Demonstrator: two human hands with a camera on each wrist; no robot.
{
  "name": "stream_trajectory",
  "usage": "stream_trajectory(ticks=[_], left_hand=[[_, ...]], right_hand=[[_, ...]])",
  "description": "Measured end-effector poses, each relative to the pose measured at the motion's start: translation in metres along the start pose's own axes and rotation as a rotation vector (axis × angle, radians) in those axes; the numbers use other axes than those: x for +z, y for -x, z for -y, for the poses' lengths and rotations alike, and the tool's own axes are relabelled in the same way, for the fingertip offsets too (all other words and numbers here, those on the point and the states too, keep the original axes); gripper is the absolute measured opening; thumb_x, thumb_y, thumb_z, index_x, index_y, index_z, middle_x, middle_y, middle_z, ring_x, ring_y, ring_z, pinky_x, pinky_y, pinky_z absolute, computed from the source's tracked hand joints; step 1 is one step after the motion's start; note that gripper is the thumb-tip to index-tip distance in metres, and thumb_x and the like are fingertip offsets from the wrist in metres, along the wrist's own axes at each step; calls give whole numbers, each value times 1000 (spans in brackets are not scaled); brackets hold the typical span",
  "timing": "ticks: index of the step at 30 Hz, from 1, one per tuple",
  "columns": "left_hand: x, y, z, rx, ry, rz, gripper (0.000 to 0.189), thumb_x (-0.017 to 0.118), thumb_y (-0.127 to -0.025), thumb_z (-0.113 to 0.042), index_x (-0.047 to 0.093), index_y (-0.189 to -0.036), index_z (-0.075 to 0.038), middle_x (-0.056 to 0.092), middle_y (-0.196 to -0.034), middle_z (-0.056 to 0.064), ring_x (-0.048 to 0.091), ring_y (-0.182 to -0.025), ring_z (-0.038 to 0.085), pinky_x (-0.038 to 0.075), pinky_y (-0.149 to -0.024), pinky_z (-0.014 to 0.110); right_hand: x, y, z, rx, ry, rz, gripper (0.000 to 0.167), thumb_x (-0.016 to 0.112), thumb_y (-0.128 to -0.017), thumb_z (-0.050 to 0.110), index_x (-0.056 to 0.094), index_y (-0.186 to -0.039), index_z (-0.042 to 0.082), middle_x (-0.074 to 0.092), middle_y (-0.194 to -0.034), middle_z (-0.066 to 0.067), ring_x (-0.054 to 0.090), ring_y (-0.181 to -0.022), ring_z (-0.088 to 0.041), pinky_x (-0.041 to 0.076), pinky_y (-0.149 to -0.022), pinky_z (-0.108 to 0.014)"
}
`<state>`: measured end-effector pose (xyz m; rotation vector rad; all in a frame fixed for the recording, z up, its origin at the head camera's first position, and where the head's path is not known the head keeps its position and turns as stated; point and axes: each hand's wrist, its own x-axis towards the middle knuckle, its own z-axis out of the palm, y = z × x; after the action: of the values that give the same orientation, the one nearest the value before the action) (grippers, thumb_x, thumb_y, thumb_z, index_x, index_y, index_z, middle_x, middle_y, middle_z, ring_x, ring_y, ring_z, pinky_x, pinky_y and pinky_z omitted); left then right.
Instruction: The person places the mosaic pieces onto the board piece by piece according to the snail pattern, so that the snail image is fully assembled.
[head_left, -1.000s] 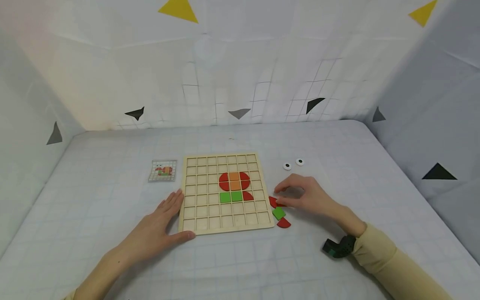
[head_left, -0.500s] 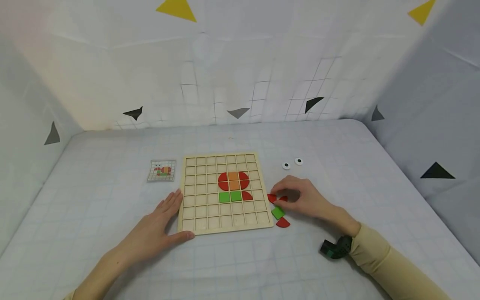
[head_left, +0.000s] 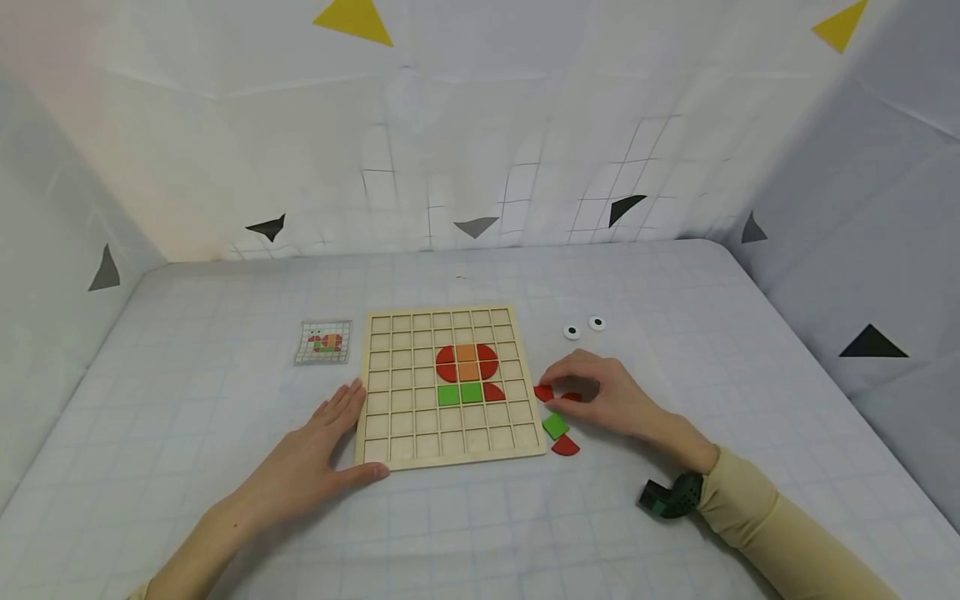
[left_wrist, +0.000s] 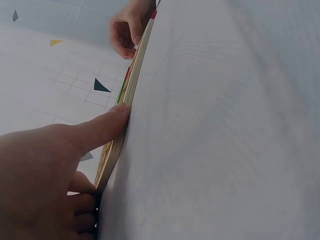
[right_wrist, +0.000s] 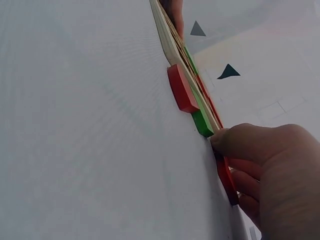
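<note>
My left hand (head_left: 300, 462) rests against the wooden grid board (head_left: 405, 425), straight fingers along its left edge and thumb at the near left corner. In the left wrist view the thumb (left_wrist: 102, 131) presses on the board's edge. Beside the board's right edge my right hand (head_left: 618, 398) pinches a red quarter-circle tile (head_left: 543, 392) between thumb and index finger. Another red quarter-circle tile (head_left: 572, 397) lies partly hidden under this hand. Just nearer are a green square tile (head_left: 555, 427) and a third red quarter-circle tile (head_left: 566, 447).
On the board sit two orange squares (head_left: 467, 362) flanked by red quarter-circles (head_left: 487, 362), with green squares (head_left: 459, 393) and another red piece below. A small pattern card (head_left: 324, 342) lies left of the board. Two white eye discs (head_left: 572, 332) lie to the right.
The right hand's thumb and fingers have closed in on the red quarter-circle tile by the board, which has shifted slightly away from me. The left hand keeps its place.
</note>
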<state>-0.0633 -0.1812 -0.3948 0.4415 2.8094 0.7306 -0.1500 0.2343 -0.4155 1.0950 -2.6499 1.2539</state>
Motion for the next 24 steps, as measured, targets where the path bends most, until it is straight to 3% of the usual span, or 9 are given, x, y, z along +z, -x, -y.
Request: stream_trajectory(ticks=[8, 18, 24], left_hand=[[0, 0, 1, 6, 3, -2, 108, 61, -82, -74, 22, -160, -10, 17, -168, 5, 17, -154, 34, 27, -117, 62], [0, 0, 1, 16, 1, -14, 107, 63, -83, -72, 23, -159, -9, 17, -168, 5, 17, -153, 34, 27, -117, 60], [1, 0, 1, 11, 4, -5, 107, 62, -83, -73, 22, -160, -10, 17, -168, 5, 17, -154, 34, 27, -117, 60]], right_hand=[[2, 1, -6, -12, 57, -28, 28, 81, -83, 10, 73, -108, 22, 70, -105, 12, 60, -95, -4, 52, -76, -19], [-3, -17, 17, 12, 160, -84, 27, 82, -81, 8, 74, -106, 16, 72, -100, 9, 61, -91, -12, 54, -79, -30], [0, -24, 23, 41, 99, -116, 28, 83, -82, 9, 75, -107, 16, 73, -99, 9, 63, -90, -16, 54, -81, -37]])
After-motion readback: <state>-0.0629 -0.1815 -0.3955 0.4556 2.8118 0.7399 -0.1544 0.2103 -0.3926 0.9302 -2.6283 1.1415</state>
